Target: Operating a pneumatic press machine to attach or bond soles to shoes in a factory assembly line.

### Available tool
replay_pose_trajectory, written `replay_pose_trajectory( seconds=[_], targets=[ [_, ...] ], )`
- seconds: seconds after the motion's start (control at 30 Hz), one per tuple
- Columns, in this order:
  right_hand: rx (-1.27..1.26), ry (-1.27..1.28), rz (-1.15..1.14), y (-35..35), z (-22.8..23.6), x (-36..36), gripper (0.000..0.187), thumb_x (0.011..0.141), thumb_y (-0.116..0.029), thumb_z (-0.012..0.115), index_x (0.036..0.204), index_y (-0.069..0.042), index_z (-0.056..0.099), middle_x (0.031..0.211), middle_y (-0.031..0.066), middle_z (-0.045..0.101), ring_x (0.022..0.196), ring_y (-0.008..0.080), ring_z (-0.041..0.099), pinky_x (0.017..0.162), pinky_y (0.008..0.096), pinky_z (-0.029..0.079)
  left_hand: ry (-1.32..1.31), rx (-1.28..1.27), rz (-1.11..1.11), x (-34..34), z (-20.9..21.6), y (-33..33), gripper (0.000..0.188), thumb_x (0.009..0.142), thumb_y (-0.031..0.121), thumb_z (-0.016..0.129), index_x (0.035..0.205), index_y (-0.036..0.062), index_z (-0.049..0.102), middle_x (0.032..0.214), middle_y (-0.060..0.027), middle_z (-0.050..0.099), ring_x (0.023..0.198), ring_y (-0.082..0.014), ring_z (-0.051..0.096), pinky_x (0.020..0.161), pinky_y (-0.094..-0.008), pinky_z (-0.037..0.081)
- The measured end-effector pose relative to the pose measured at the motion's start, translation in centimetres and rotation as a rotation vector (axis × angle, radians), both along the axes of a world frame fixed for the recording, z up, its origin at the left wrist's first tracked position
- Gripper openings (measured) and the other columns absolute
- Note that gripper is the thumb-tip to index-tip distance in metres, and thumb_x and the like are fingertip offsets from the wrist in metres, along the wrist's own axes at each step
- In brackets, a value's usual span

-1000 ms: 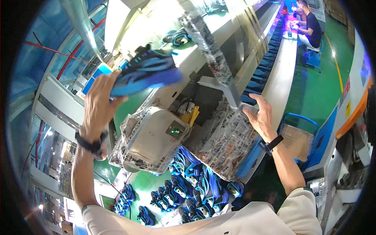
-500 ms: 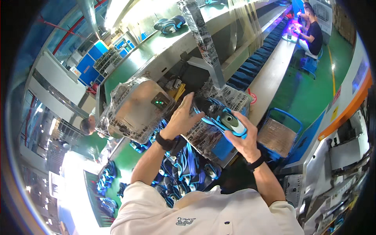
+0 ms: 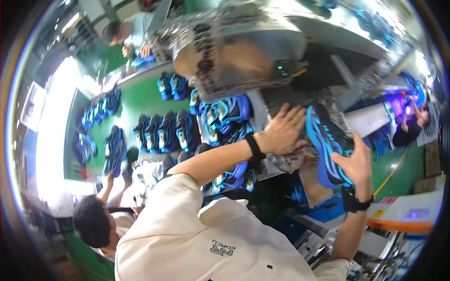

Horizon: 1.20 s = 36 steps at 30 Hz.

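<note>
My right hand [image 3: 357, 161] grips a black and blue sports shoe [image 3: 323, 140] by its heel end. The thumb presses on the near side, and the shoe's blue sole edge faces left with the toe pointing up and away. Left of the shoe, my left hand [image 3: 282, 131] has its fingers spread, palm down, over a plastic-wrapped surface [image 3: 293, 161]. Its fingertips come close to the shoe, and nothing shows in that hand. Whether it touches the wrapping I cannot tell.
Shoes crowd together [image 3: 227, 114] beside my left forearm, with more in rows [image 3: 166, 131] on a green table [image 3: 136, 103]. A plastic-wrapped machine [image 3: 234, 56] stands ahead. One co-worker [image 3: 93, 225] at lower left reaches toward shoes; another person [image 3: 133, 35] works beyond.
My view has swung left, bringing more of the green table and a co-worker into sight. The shoe has turned in my right hand, showing its side. My left hand has flattened out.
</note>
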State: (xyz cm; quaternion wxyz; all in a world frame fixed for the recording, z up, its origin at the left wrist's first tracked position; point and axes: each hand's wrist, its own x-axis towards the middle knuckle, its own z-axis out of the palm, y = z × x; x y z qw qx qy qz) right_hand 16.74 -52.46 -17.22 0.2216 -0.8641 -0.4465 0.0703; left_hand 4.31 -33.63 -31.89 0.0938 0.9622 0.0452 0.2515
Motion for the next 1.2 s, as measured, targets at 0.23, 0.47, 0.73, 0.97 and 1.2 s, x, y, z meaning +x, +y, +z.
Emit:
replay_pose_trajectory(
  seconds=[0.23,0.47,0.73,0.97,1.2],
  targets=[
    [-0.029,0.014,-0.046,1.5,-1.2,0.2,0.056,0.061,-0.009,0.074,0.113,0.002,0.058,0.092,0.0176,0.068,0.083,0.0242,0.067,0.080,0.0345,0.052,-0.073,-0.118,0.024,-0.4,-0.3,0.1,0.074,0.087,0.045,0.059,0.134,-0.0106,0.043,0.142,-0.0257,0.042,0.136,-0.0380,0.035,0.115,-0.0525,0.021],
    [0.279,-0.120,-0.086,-0.9,-4.4,-0.8,0.062,0.062,-0.012,0.081,0.119,-0.005,0.056,0.090,0.0203,0.067,0.081,0.0307,0.068,0.071,0.0376,0.053,-0.105,-0.054,-0.013,0.1,0.5,0.2,0.061,0.080,0.033,0.070,0.128,-0.0007,0.052,0.135,-0.0204,0.048,0.127,-0.0365,0.044,0.109,-0.0514,0.030],
    [0.870,0.223,-0.730,-15.8,-9.3,-9.7,0.057,0.063,-0.021,0.075,0.113,0.000,0.059,0.100,0.0156,0.067,0.093,0.0242,0.065,0.086,0.0337,0.049,0.257,-0.592,-0.436,-3.5,6.1,-10.6,0.059,0.093,0.028,0.060,0.137,-0.0078,0.044,0.140,-0.0275,0.046,0.134,-0.0378,0.040,0.110,-0.0432,0.031],
    [1.262,0.142,-1.230,-38.4,-9.7,-21.6,0.059,0.064,-0.006,0.077,0.121,-0.003,0.060,0.094,0.0017,0.064,0.088,0.0096,0.057,0.082,0.0254,0.047,0.736,-0.970,-1.048,-4.3,7.3,-34.9,0.058,0.100,0.032,0.050,0.140,-0.0077,0.038,0.134,-0.0194,0.051,0.125,-0.0234,0.046,0.106,-0.0336,0.033],
    [1.644,-0.112,-1.657,-55.4,-10.7,-32.5,0.051,0.078,-0.001,0.069,0.127,0.000,0.055,0.096,0.0019,0.061,0.081,0.0092,0.056,0.076,0.0243,0.048,1.090,-1.144,-1.317,1.0,5.0,-61.5,0.061,0.101,0.038,0.049,0.143,-0.0046,0.035,0.135,-0.0133,0.052,0.121,-0.0203,0.054,0.099,-0.0318,0.043]
  ],
)
